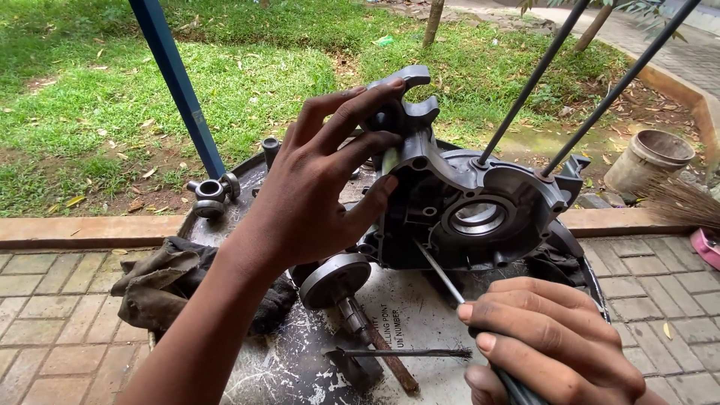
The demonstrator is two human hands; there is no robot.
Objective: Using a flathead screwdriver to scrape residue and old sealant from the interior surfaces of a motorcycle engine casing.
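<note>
Right hand [551, 341] gripping screwdriver [441, 276], engine casing [465, 202] beyond, left hand [322, 187] steadying it

left hand [322, 187] grips the grey engine casing [465, 202] on the drum top [420, 315]; right hand [551, 337] pokes a screwdriver [442, 277] into it.

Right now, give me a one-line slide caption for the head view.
Left hand steadies a grey engine casing on a drum top while right hand works a screwdriver into it.
</note>
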